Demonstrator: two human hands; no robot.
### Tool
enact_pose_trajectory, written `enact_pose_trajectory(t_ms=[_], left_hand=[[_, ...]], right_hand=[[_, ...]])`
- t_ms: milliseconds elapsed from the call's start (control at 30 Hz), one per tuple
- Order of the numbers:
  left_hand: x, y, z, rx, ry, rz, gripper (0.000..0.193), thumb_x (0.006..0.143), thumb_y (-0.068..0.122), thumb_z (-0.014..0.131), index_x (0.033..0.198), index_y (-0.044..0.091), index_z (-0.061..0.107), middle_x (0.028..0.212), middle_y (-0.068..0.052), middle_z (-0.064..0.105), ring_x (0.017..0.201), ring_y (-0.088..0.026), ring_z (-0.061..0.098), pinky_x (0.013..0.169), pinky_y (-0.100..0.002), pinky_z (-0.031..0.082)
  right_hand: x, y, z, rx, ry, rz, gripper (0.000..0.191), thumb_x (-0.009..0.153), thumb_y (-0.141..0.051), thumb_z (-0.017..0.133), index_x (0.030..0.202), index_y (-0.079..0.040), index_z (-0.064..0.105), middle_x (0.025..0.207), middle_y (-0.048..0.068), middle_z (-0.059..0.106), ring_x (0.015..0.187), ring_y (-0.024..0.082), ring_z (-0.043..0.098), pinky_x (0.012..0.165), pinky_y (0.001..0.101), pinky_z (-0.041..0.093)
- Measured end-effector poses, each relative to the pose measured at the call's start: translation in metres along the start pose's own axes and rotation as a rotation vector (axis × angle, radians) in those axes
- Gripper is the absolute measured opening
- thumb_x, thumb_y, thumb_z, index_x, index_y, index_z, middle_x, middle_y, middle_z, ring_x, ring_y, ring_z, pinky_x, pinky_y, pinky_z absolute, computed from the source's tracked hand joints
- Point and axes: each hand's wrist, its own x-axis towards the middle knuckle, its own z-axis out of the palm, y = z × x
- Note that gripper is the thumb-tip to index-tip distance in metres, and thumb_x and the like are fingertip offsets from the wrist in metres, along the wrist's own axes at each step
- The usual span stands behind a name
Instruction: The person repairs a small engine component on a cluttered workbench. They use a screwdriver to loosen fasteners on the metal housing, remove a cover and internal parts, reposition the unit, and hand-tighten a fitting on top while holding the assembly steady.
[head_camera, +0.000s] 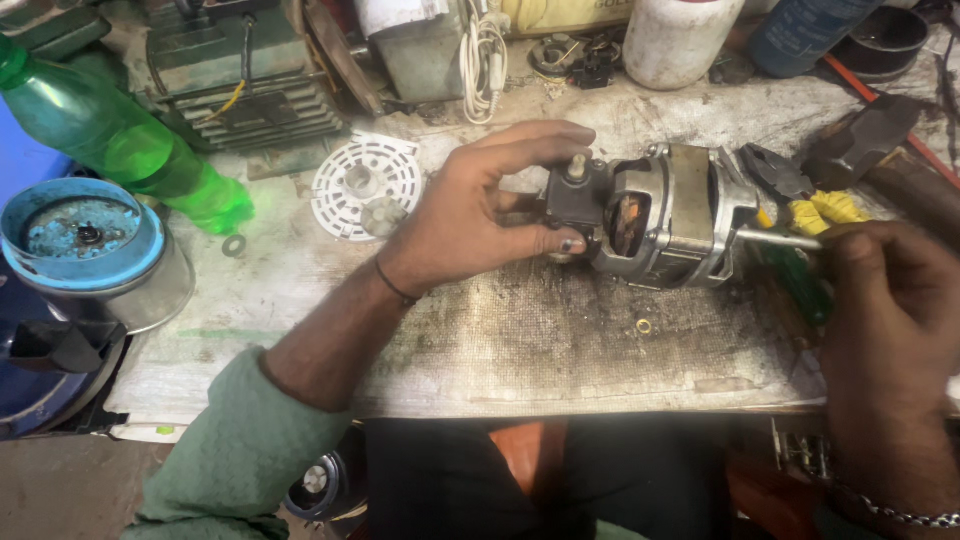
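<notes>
A small grey electric motor (665, 215) lies on its side on a stained workbench (520, 340), its shaft pointing right. My left hand (480, 205) grips the dark gearbox end (575, 200) of the motor, thumb below and fingers over the top. Over at the right, the fingertips of my right hand (890, 300) pinch the end of the motor's metal shaft (780, 238). Below the shaft lies a green-handled screwdriver (805, 285), under my right fingers. Yellow-handled pliers (800, 195) rest just behind the motor.
A white round plastic grille (365, 185) lies left of my left hand. A green plastic bottle (120, 140) and a blue round lid (80, 235) are at far left. A small brass washer (643, 326) sits on the bench. A hammer (865, 135), white tub (680, 40) and cables (485, 60) crowd the back.
</notes>
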Motion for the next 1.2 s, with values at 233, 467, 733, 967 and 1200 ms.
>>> enact_pose_trajectory(t_ms=[233, 467, 733, 967, 1200], left_hand=[[0.0, 0.001, -0.001, 0.013, 0.006, -0.005, 0.063, 0.083, 0.0, 0.088, 0.14, 0.001, 0.06, 0.156, -0.016, 0.049, 0.145, -0.03, 0.054, 0.106, -0.037, 0.061], [0.0, -0.002, -0.002, -0.026, 0.019, -0.038, 0.063, 0.084, -0.003, 0.085, 0.141, 0.001, 0.06, 0.157, -0.016, 0.047, 0.145, -0.031, 0.053, 0.105, -0.037, 0.061], [-0.002, 0.0, -0.004, -0.013, 0.003, -0.008, 0.064, 0.085, -0.004, 0.086, 0.143, 0.002, 0.059, 0.158, -0.016, 0.048, 0.147, -0.032, 0.053, 0.109, -0.038, 0.06], [-0.001, -0.001, -0.003, 0.024, 0.005, -0.017, 0.063, 0.085, 0.001, 0.086, 0.142, 0.004, 0.06, 0.156, -0.016, 0.049, 0.145, -0.032, 0.056, 0.107, -0.039, 0.06], [-0.003, 0.001, -0.001, 0.045, -0.007, -0.006, 0.061, 0.084, 0.003, 0.086, 0.14, 0.005, 0.062, 0.15, -0.016, 0.057, 0.138, -0.032, 0.063, 0.107, -0.039, 0.061]], right_hand=[[-0.003, -0.014, 0.007, 0.063, -0.081, -0.178, 0.007, 0.108, 0.001, 0.064, 0.113, -0.003, 0.062, 0.113, 0.007, 0.065, 0.113, 0.014, 0.064, 0.11, 0.0321, 0.053], [0.001, -0.007, 0.004, -0.028, 0.007, 0.026, 0.013, 0.118, -0.008, 0.056, 0.11, -0.002, 0.064, 0.098, 0.009, 0.065, 0.097, 0.017, 0.066, 0.096, 0.0353, 0.058], [-0.004, -0.011, 0.004, -0.086, -0.011, -0.065, 0.009, 0.106, -0.006, 0.063, 0.114, -0.003, 0.065, 0.109, 0.009, 0.067, 0.105, 0.015, 0.067, 0.097, 0.0319, 0.056], [-0.003, -0.012, 0.002, 0.103, -0.076, 0.024, 0.016, 0.114, -0.015, 0.065, 0.105, -0.003, 0.064, 0.101, 0.01, 0.068, 0.105, 0.018, 0.069, 0.104, 0.04, 0.06], [-0.002, -0.019, 0.008, -0.076, 0.01, 0.03, 0.005, 0.107, -0.007, 0.063, 0.111, -0.004, 0.063, 0.107, 0.01, 0.066, 0.105, 0.018, 0.066, 0.099, 0.0377, 0.056]])
